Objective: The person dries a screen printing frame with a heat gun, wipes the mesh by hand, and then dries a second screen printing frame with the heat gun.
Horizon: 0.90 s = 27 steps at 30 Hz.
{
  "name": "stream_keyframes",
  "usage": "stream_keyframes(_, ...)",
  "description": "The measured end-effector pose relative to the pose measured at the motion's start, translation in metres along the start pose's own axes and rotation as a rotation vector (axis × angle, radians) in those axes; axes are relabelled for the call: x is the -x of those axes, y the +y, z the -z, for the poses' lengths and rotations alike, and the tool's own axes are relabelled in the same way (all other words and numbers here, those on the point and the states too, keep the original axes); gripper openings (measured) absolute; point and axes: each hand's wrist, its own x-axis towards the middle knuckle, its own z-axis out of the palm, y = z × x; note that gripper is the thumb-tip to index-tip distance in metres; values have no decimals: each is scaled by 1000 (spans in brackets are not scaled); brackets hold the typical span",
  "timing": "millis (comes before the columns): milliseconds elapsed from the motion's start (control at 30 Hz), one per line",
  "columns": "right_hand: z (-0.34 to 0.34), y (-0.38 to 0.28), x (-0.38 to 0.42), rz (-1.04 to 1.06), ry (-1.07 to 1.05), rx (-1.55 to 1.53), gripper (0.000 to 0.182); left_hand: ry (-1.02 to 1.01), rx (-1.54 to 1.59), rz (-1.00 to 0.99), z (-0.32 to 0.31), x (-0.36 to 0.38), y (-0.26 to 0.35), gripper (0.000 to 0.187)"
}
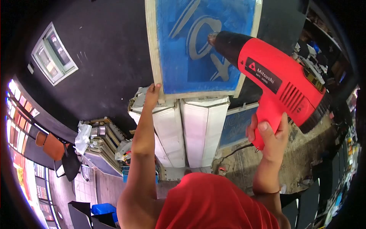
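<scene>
My right hand is wrapped round the handle of a red heat gun with a black nozzle. The nozzle points up and left, in front of a screen printing frame. Blue emulsion covers the mesh of this frame, with pale curved strokes left in it, inside a light wooden border. My left hand grips the lower left corner of the border. The frame stands upright on two tall white cartons, leaning against the dark wall.
Another blue screen leans low behind the cartons. A stack of frames stands at the left, near an orange-backed chair. A dark cord hangs below the heat gun. Cluttered shelves line the right side.
</scene>
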Motion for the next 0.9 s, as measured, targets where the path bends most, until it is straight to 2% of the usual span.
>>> stream_keyframes(100,-9,-3,5,27,29,13,29,16,72,1,8,13,18,61)
stream_keyframes(267,-31,-2,5,54,14,-8,30,10,-39,-4,7,-18,-46,63)
stream_keyframes(367,-35,5,1,33,43,62,28,38,-62,-52,8,-19,-22,64)
stream_keyframes(433,-31,12,-3,47,-17,62,51,55,-40,-70,8,-17,7,64)
stream_keyframes(467,-33,13,-3,50,-17,63,51,61,-17,-69,10,-17,19,64)
stream_keyframes(567,-39,15,-4,44,-5,60,49,88,-58,-60,6,-23,16,65)
stream_keyframes(633,-43,13,-4,85,-44,-30,23,109,-122,-55,-3,-30,1,66)
stream_keyframes(700,-52,12,-2,85,-3,-11,22,314,-105,-80,-17,-29,-5,65)
stream_keyframes(767,-53,14,-2,77,35,9,21,291,-119,-50,-18,-24,-2,67)
stream_keyframes(833,-49,17,-6,86,-16,-105,20,269,-131,-26,-16,-18,11,69)
stream_keyframes(900,-53,20,-3,103,16,-37,21,214,-92,-6,-14,-13,22,68)
